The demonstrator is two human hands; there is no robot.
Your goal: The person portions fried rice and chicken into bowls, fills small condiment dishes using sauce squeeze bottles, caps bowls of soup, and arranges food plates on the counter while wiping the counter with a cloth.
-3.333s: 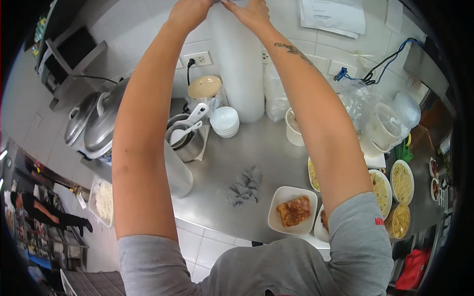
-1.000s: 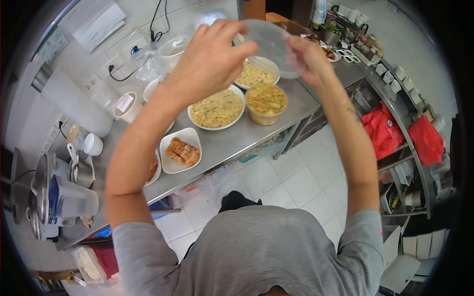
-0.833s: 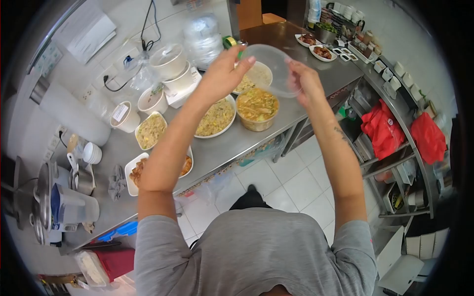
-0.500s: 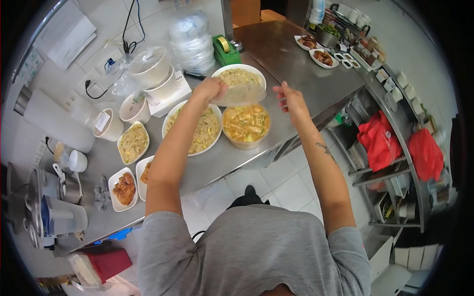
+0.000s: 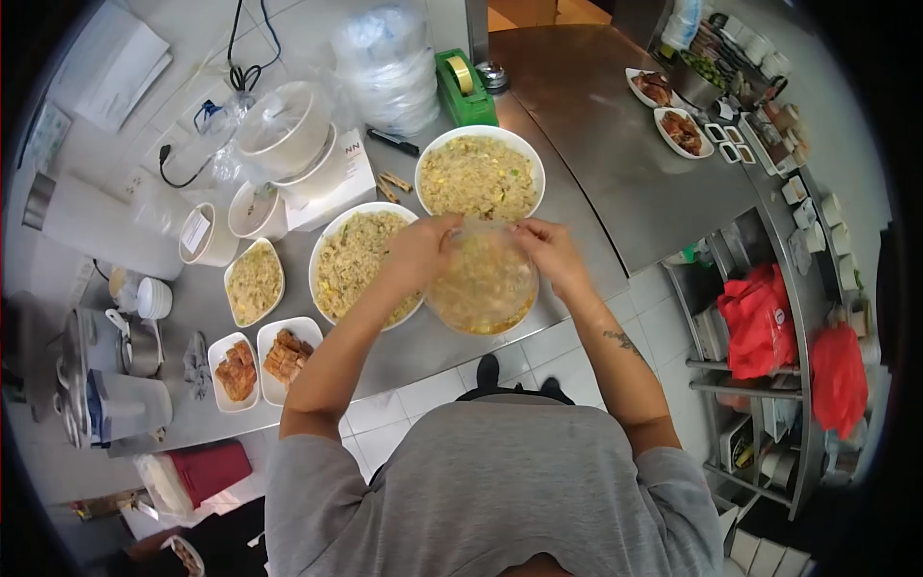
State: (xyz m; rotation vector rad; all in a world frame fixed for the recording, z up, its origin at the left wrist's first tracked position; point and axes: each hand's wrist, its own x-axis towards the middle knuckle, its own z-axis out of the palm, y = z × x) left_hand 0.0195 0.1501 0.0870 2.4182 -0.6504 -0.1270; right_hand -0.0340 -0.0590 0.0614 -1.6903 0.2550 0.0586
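Observation:
A clear plastic lid (image 5: pixel 486 264) lies over the round takeaway tub (image 5: pixel 495 329) of noodle-like yellow-orange food at the counter's front edge. My left hand (image 5: pixel 423 252) grips the lid's left far edge and is slightly blurred. Pinched at the far right of the rim is my right hand (image 5: pixel 550 252). Whether the lid is seated on the tub I cannot tell. Just beyond stands a white bowl of fried rice (image 5: pixel 478 173), and another bowl of fried rice (image 5: pixel 356 260) sits to the left, partly behind my left hand.
Two dishes of browned meat (image 5: pixel 236 372) and a smaller dish of rice (image 5: pixel 255 282) stand at left. Lidded tubs (image 5: pixel 284 130), a black marker (image 5: pixel 392 142) and a green tape dispenser (image 5: pixel 466 88) line the back. Red bags (image 5: pixel 755 322) hang at right.
The lid has gone from upright in my left hand to lying over the tub. My right hand has come in and taken its right edge. The view has shifted.

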